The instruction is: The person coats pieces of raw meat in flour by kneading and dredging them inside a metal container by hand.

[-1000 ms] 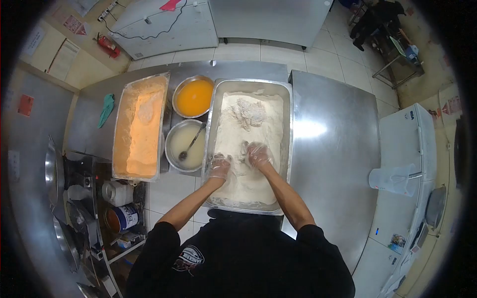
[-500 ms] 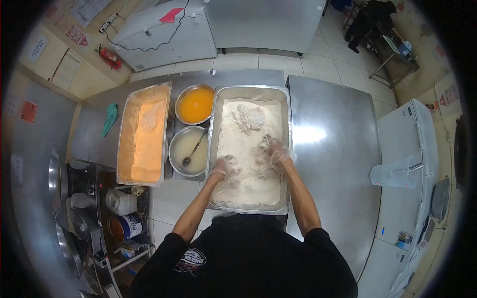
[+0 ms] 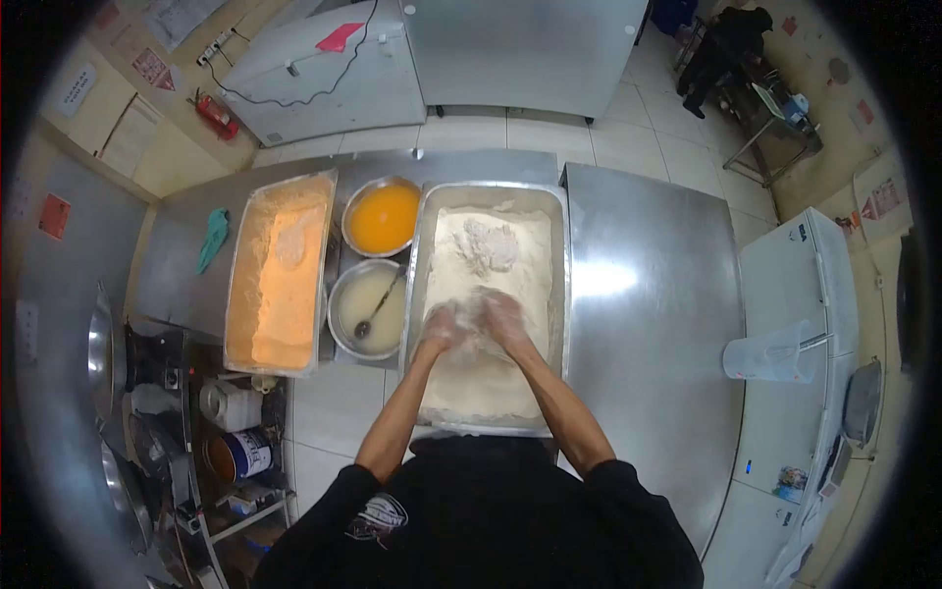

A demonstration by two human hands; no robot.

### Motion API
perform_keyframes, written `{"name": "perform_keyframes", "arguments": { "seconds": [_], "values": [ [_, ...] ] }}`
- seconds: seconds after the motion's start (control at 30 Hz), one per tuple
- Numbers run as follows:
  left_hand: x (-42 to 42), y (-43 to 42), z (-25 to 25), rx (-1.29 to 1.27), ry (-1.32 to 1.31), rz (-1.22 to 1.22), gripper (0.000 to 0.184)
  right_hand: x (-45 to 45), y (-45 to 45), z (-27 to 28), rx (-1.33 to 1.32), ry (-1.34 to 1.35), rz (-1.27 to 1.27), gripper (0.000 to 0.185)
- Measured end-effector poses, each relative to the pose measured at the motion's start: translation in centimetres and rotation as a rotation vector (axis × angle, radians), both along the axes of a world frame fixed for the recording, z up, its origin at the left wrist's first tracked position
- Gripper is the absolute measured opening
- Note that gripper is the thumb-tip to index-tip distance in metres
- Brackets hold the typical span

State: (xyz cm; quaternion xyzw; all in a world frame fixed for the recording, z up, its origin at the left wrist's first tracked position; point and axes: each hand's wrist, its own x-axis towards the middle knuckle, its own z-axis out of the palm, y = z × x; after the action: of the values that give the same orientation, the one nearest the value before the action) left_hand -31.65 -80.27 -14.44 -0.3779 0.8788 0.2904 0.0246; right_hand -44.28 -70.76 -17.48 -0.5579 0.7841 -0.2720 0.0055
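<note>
A large metal tray (image 3: 563, 294) holds pale flour (image 3: 481, 393). Over the middle of the flour are both my hands, in clear plastic gloves and smeared by motion. My left hand (image 3: 444, 324) is near the tray's left wall. Close to its right, my right hand (image 3: 500, 316) leans inward. Something floury and pale shows between them, too blurred to make out. Beyond my hands, a flour-coated lump (image 3: 491, 245) lies in the far half of the tray. The fingers of both hands are too blurred to read.
Left of the tray stand a bowl of orange liquid (image 3: 383, 218), a bowl of cloudy liquid (image 3: 373, 299) with a ladle (image 3: 364, 328) and a tray of orange powder (image 3: 285, 294). A green cloth (image 3: 213, 239) lies farther left. A person (image 3: 726, 54) in dark clothes is at the back right.
Half a second ago my hands were apart, the right one near the tray's right wall. My right hand has since moved left, and both are now close together over the middle.
</note>
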Motion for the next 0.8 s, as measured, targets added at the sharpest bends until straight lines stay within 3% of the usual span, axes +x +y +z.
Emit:
{"name": "perform_keyframes", "arguments": {
  "seconds": [0.03,0.07,0.1,0.13,0.17,0.2,0.27,0.3,0.33,0.4,0.43,0.47,0.5,0.53,0.57,0.63,0.7,0.73,0.8],
  "values": [
    [-0.2,-0.9,0.6,-0.012,0.004,-0.002,0.042,0.3,-0.4,0.6,-0.012,0.004,-0.002,0.012],
    [-0.4,-1.3,0.9,0.075,0.075,0.059,0.041,0.5,-0.5,1.1,-0.181,-0.268,-0.051,0.009],
    [-0.2,-0.9,0.8,0.174,0.139,0.121,0.041,1.1,-0.5,1.3,-0.2,-0.2,-0.045,0.011],
    [-1.3,-0.4,1.0,0.044,0.161,0.019,0.037,2.1,-0.6,3.8,-0.219,-0.13,-0.041,0.014],
    [-2.3,-1.5,-1.2,-0.205,-0.088,-0.236,0.035,0.9,-1.3,-0.4,0.096,-0.047,-0.05,0.017],
    [-3.7,-2.3,-2.8,-0.306,0.064,-0.025,0.031,-0.8,-2.6,-3.6,-0.095,0.434,-0.223,0.017],
    [-5.1,-5.3,-0.8,-0.076,0.385,-0.002,0.031,-3.2,-3.7,0.3,-0.38,0.507,-0.273,0.016],
    [-6.1,-5.9,-0.5,-0.069,0.383,0.003,0.031,-3.9,-3.1,6.1,-0.446,0.099,-0.156,0.016],
    [-7.3,-6.3,-0.3,-0.284,0.561,-0.026,0.031,-5.3,-3.4,5.5,-0.439,0.099,-0.154,0.016],
    [-7.9,-5.9,0.5,-0.502,0.742,-0.048,0.03,-7.8,-3.6,3.6,-0.178,0.267,0.001,0.016],
    [-7.5,-5.4,1.2,-0.232,0.519,-0.054,0.031,-7.7,-2.7,4.0,-0.177,0.271,0.006,0.016],
    [-6.9,-4.9,1.5,0.034,0.294,-0.058,0.033,-6.8,-1.2,4.7,0.022,0.131,-0.077,0.024],
    [-6.2,-3.9,0.4,-0.087,0.187,-0.161,0.037,-5.8,0.2,5.6,0.222,-0.008,-0.159,0.037],
    [-5.3,-2.5,-2.0,-0.206,0.078,-0.26,0.042,-5.0,1.4,6.3,0.223,-0.001,-0.15,0.037],
    [-4.7,-1.2,-7.9,0.268,0.455,-0.145,0.039,-4.0,2.7,6.9,0.417,-0.024,-0.091,0.036],
    [-3.0,2.1,-11.3,0.375,0.617,-0.27,0.04,-2.5,5.3,7.6,0.804,-0.072,0.017,0.035],
    [-2.6,5.2,-6.7,0.002,0.396,-0.499,0.044,-2.5,6.9,2.6,0.73,-0.075,0.019,0.034],
    [-3.5,6.9,-4.6,0.017,0.067,-0.602,0.051,-2.7,7.6,-0.5,0.655,-0.083,0.024,0.032],
    [-3.7,8.4,-4.1,0.033,-0.262,-0.696,0.058,-3.3,9.2,-2.1,0.561,-0.109,0.054,0.03]
  ]
}}
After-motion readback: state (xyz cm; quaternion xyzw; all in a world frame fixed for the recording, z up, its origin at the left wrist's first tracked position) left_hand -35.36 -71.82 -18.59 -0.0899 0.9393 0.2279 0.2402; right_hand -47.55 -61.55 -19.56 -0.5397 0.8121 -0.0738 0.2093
